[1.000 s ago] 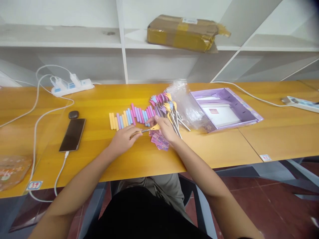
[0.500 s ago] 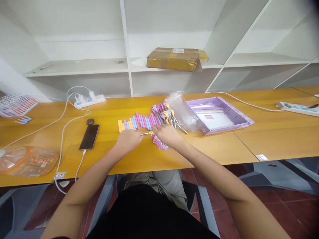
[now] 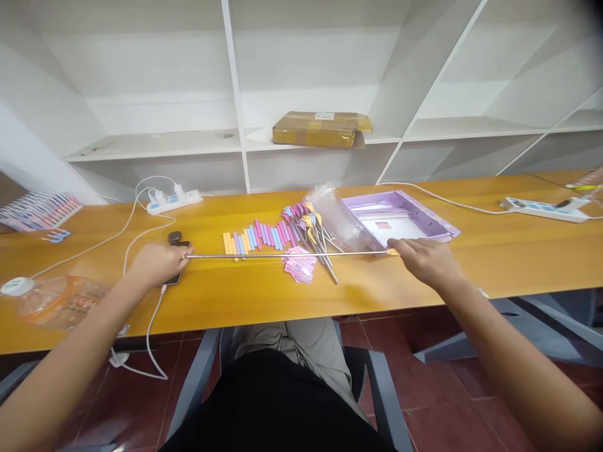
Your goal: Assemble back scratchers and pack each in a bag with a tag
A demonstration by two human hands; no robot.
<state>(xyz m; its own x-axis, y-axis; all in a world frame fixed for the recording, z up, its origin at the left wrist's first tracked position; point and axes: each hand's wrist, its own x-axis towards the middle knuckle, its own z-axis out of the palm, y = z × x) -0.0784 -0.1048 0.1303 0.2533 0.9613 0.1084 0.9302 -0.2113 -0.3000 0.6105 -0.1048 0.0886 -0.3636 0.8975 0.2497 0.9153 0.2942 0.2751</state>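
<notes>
Pink cards (image 3: 299,269), an orange-labelled bottle (image 3: 70,300) and a taped carton (image 3: 311,133) with a white label (image 3: 325,116) carry print too small to read. Between clenched fists, the left hand (image 3: 159,261) gripping one end and the right hand (image 3: 426,260) the yellow tip (image 3: 392,252), a metal rod (image 3: 254,255) stretches over the cards, coloured tubes (image 3: 277,235) and piled rods (image 3: 311,227); the left hand partly hides a phone (image 3: 174,279), and a purple box (image 3: 426,212) sits just behind the right.

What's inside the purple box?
The purple box shows a white surface with a small pink rectangle on it. Anything beneath that surface is covered; the right hand hides part of the near edge.
</notes>
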